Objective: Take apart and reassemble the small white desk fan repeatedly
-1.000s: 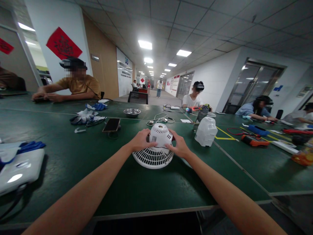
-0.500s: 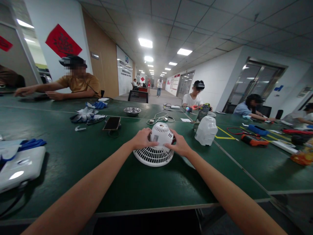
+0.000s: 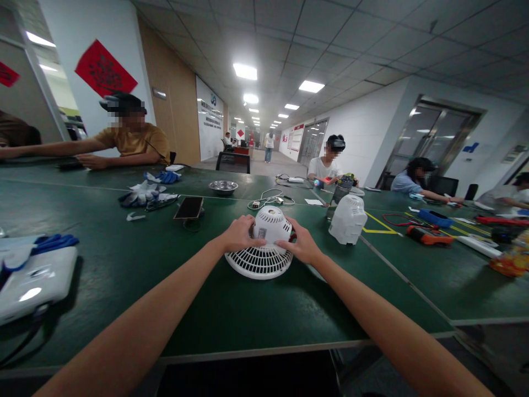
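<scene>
In front of me a white fan head [image 3: 271,225] lies face down on the green table, its round slatted grille [image 3: 259,264] underneath and its motor housing on top. My left hand [image 3: 241,234] is wrapped round the housing's left side, thumb across its front. From the right, my right hand [image 3: 303,241] grips the same housing, its thumb near the left one. The far fingers of both hands are partly hidden behind the housing. Right of the fan stands a white plastic housing [image 3: 348,219], apart from my hands.
Behind the fan lie a white cable [image 3: 270,199] and a metal bowl [image 3: 223,187]. To the left are a phone [image 3: 189,208], gloves [image 3: 146,196] and a white device [image 3: 39,281]. A multimeter [image 3: 430,235] and a blue tray [image 3: 436,218] lie right. Several people sit around the table.
My hands and the fan hold nearly the same position. At the far left, a co-worker's arm has stretched further out to the left.
</scene>
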Demonstrator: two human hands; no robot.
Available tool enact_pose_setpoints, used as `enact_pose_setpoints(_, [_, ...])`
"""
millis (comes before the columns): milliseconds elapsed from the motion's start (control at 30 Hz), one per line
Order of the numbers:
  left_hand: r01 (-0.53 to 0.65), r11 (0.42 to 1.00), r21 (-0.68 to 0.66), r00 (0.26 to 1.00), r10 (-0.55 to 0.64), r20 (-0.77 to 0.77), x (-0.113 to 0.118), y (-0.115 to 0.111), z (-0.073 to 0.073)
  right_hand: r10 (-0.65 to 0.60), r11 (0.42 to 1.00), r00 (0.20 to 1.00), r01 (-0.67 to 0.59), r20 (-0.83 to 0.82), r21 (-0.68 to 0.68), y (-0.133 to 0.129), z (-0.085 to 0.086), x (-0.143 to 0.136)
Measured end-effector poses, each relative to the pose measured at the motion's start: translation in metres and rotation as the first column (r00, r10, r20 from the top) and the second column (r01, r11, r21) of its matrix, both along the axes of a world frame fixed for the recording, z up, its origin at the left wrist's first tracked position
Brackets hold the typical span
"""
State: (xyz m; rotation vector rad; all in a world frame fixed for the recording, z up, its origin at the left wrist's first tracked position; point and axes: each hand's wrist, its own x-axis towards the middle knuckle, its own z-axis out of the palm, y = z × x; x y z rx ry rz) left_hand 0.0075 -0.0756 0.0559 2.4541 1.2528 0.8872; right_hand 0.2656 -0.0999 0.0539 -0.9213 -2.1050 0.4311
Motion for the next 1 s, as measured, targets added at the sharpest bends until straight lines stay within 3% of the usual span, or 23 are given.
enact_pose_setpoints(467, [0.070, 0.998, 0.007, 0.995, -0.069, -0.070, -0.002, -0.006, 0.006, -0.126, 0.980, 0.991, 0.119, 0.037, 0.161, -0.002, -0.011, -0.007])
enact_pose_setpoints(733, [0.032, 0.999, 0.038, 0.999, -0.033, 0.007, -0.002, 0.006, -0.006, -0.280, 0.942, 0.960, 0.271, 0.016, 0.196, -0.002, -0.018, -0.019])
enact_pose_setpoints(867, [0.077, 0.996, 0.045, 0.990, -0.081, 0.112, -0.003, 0.008, -0.011, -0.266, 0.951, 0.960, 0.247, 0.085, 0.187, -0.005, -0.013, -0.019])
enact_pose_setpoints(1000, [0.220, 0.976, -0.010, 0.954, -0.213, 0.210, -0.004, 0.002, -0.008, -0.175, 0.980, 0.972, 0.157, 0.155, 0.121, -0.009, -0.008, -0.015])
